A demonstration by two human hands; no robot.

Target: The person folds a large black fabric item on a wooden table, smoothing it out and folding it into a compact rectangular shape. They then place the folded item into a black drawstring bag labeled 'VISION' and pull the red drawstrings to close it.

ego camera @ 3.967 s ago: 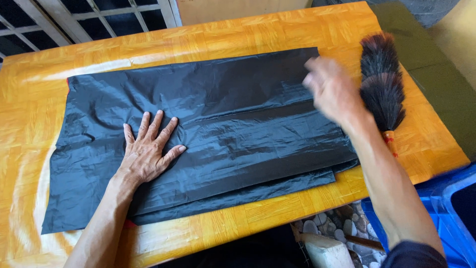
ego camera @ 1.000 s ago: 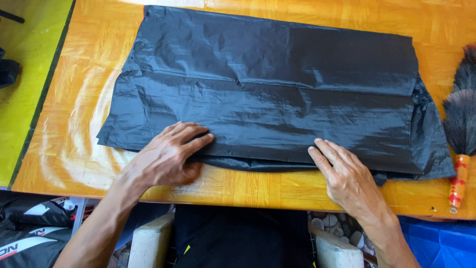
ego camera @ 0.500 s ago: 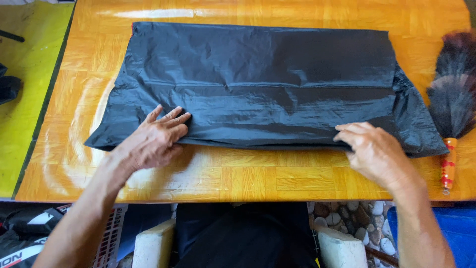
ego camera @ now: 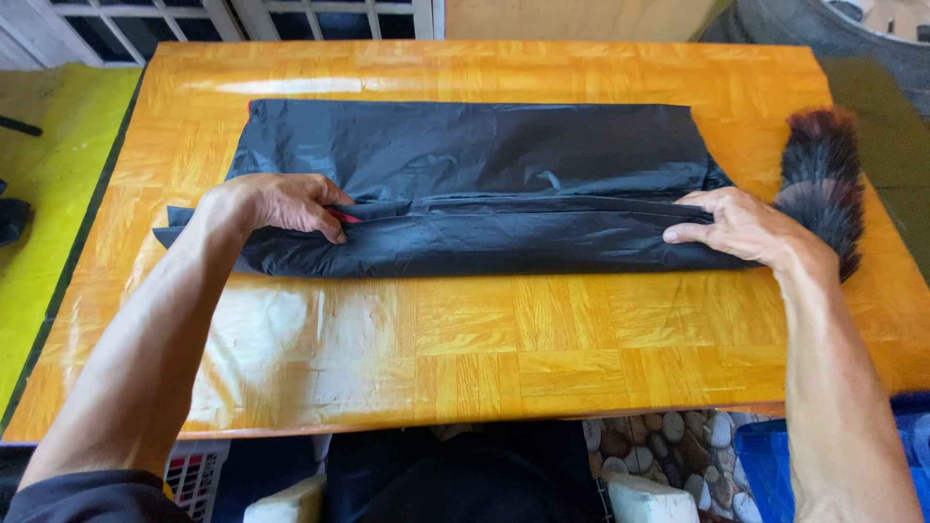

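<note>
At the near edge of the frame, two bare forearms reach out over a glossy orange parquet-pattern table point(ego camera: 465, 358), whose surface throws back pale window light. Below the table's front edge show a patch of pebbled floor point(ego camera: 668, 441), a blue plastic crate point(ego camera: 775, 465) at the right and a white basket point(ego camera: 194, 470) at the left.

Farther in, both hands rest on a black plastic bag point(ego camera: 484, 155) spread flat across the middle of the table, its near portion doubled over into a long folded band. The left hand point(ego camera: 281, 203) lies on the band's left end with its fingers curled down onto the fold — gripping the plastic's edge, a sliver of red showing just beside the fingertips. The right hand point(ego camera: 741, 228) sits at the band's right end, fingers bent and pressing on the folded layer, the thumb pointing inward along the seam; whether it pinches the plastic or only presses on it cannot be told.

Just beyond the right hand, a dark feather duster point(ego camera: 823, 174) lies on the table near the bag's right corner, partly hidden by the wrist.

At the far side, past the table's back edge, white window bars point(ego camera: 320, 15) run along the top, and a yellow-green mat point(ego camera: 48, 194) flanks the table at the left.
</note>
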